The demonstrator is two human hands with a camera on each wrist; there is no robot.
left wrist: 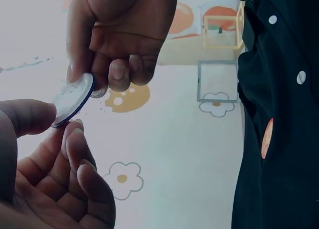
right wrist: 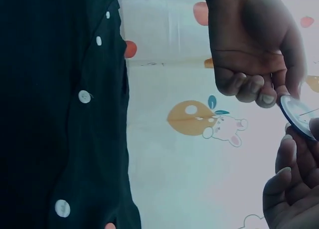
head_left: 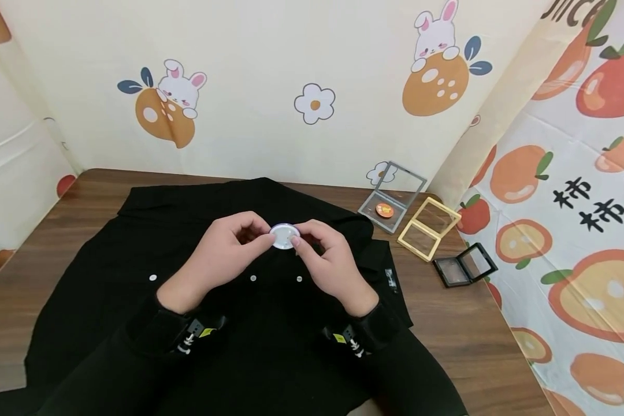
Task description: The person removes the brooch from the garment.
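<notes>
A round badge (head_left: 283, 237) with a pale, shiny back and a dark blue rim is between both hands, above a black button-up shirt (head_left: 104, 271). My left hand (head_left: 229, 248) pinches its left edge between thumb and fingers. At the opposite edge, my right hand (head_left: 329, 254) pinches it too, the thumb lying on the pale side. The right wrist view shows a thin line across the badge (right wrist: 295, 109). White buttons (head_left: 253, 278) run along the shirt beneath the hands. On the shirt's edge in the left wrist view shows an orange-red oval patch (left wrist: 267, 138).
To the right stand three open, hinged clear-window cases: a grey case (head_left: 403, 199) with an orange round badge (head_left: 384, 210) inside, a cream case (head_left: 427, 228) and a black case (head_left: 465, 266). Patterned cloth (head_left: 260, 138) rises behind the wooden table (head_left: 447, 346).
</notes>
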